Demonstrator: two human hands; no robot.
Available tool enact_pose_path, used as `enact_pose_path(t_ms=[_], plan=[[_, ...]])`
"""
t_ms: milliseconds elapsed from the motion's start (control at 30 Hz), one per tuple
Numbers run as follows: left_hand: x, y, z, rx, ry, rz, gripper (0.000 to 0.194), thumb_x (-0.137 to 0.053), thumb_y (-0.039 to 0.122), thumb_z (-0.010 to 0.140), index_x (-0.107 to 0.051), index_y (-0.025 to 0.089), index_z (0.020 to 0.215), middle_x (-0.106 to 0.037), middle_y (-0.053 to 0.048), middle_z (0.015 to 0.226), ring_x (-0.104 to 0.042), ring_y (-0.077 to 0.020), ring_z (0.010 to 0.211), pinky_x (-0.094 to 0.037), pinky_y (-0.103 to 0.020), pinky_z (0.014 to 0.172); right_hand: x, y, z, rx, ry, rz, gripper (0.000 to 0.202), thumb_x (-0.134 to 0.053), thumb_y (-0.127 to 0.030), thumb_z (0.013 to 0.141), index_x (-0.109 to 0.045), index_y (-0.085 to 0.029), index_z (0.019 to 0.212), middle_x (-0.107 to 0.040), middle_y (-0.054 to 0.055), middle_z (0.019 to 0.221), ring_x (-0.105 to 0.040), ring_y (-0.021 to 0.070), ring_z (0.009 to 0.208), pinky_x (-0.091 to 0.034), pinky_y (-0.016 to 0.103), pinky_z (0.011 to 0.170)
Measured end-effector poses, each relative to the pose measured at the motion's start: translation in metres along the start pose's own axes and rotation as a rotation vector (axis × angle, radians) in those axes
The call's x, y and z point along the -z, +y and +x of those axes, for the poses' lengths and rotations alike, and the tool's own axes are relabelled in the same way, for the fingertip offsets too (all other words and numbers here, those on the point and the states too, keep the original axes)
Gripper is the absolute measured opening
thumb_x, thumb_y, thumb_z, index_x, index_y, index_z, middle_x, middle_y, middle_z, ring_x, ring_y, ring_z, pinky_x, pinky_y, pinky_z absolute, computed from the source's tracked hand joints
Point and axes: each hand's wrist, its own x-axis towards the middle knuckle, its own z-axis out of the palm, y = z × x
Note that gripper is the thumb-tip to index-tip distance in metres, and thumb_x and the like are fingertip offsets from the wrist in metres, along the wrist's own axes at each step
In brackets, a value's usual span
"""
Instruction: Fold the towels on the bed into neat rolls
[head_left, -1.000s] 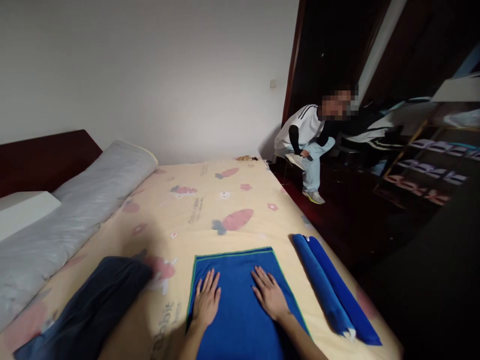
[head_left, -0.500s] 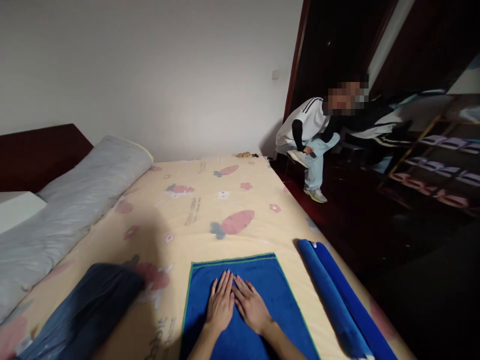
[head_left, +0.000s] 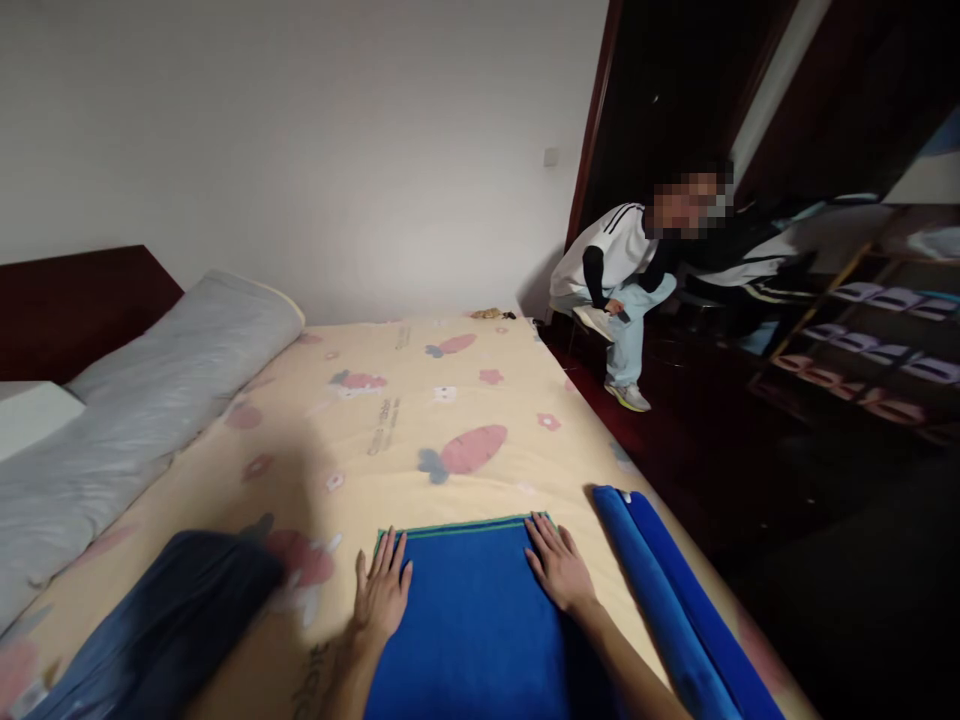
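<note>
A blue towel (head_left: 472, 620) with green edging lies flat on the bed, its near part running out of view at the bottom. My left hand (head_left: 381, 590) rests open at its far left corner, fingers spread and pointing away from me. At the far right corner, my right hand (head_left: 561, 565) lies flat and open, the fingertips touching the green edge. Beside my right forearm lie two long blue rolls (head_left: 667, 600), side by side near the bed's right edge; they look like rolled towels.
The bed (head_left: 405, 420) has a cream sheet with a carrot print. Dark blue folded fabric (head_left: 172, 610) lies at the left, below a long grey pillow (head_left: 180, 370). A person (head_left: 615, 270) sits beyond the bed's right side, near a shoe rack (head_left: 870, 330).
My hands have moved apart from the towel's middle, the left one to the left corner and the right one to the right corner. The view has shifted slightly.
</note>
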Motion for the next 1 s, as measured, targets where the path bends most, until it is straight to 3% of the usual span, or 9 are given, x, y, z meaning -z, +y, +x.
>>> enact_pose_path(t_ms=[100,300,400,567,733,1000], plan=[[0.002,0.024,-0.009,-0.023,0.083,0.002,0.052,-0.025,0.030,0.097,-0.022,0.028,0.149,-0.027,-0.004,0.159,-0.029,-0.0213,0.146,-0.014,-0.058,0.119,-0.004,-0.032,-0.004,-0.017,0.082,-0.001,0.054,-0.029,-0.041,0.101,-0.037,-0.018,0.148,-0.032,0.009,0.156,-0.028,0.0247,0.145,-0.025,0.050,0.117],[-0.017,0.093,-0.049,-0.193,0.158,-0.095,0.055,-0.028,0.025,0.097,-0.015,0.026,0.150,-0.034,-0.001,0.156,-0.034,-0.0170,0.143,-0.033,-0.043,0.116,-0.019,-0.121,-0.033,0.212,0.038,0.119,0.052,-0.032,-0.023,0.099,-0.030,-0.023,0.151,-0.032,0.004,0.156,-0.029,0.0187,0.144,-0.030,0.040,0.116],[-0.024,0.104,-0.065,-0.193,0.146,-0.118,0.053,-0.030,0.028,0.097,-0.020,0.028,0.149,-0.036,-0.001,0.155,-0.037,-0.0197,0.142,-0.035,-0.046,0.115,-0.019,-0.136,-0.048,0.224,-0.002,0.140,0.054,-0.036,-0.023,0.097,-0.030,-0.022,0.151,-0.033,0.005,0.155,-0.031,0.0206,0.144,-0.031,0.041,0.117],[-0.027,0.082,-0.086,-0.148,0.075,-0.178,0.052,-0.030,0.034,0.097,-0.021,0.033,0.148,-0.034,0.003,0.155,-0.038,-0.0197,0.141,-0.035,-0.044,0.116,-0.007,-0.113,-0.076,0.248,-0.016,0.164,0.051,-0.033,-0.039,0.102,-0.030,-0.026,0.151,-0.032,0.004,0.155,-0.034,0.0230,0.142,-0.034,0.042,0.115],[-0.032,0.057,-0.107,-0.093,0.012,-0.200,0.051,-0.030,0.033,0.096,-0.023,0.038,0.146,-0.033,0.005,0.155,-0.038,-0.0214,0.141,-0.037,-0.046,0.115,-0.002,-0.081,-0.106,0.245,-0.001,0.182,0.052,-0.035,-0.042,0.101,-0.027,-0.031,0.151,-0.032,0.001,0.155,-0.036,0.0238,0.140,-0.037,0.043,0.114],[-0.010,0.014,-0.130,0.119,-0.067,-0.100,0.050,-0.027,0.041,0.096,-0.028,0.036,0.146,-0.030,0.003,0.157,-0.032,-0.0207,0.144,-0.030,-0.050,0.116,0.013,-0.032,-0.143,0.071,0.032,0.163,0.050,-0.037,-0.047,0.099,-0.043,-0.028,0.145,-0.040,0.004,0.151,-0.040,0.0258,0.138,-0.038,0.045,0.113]])
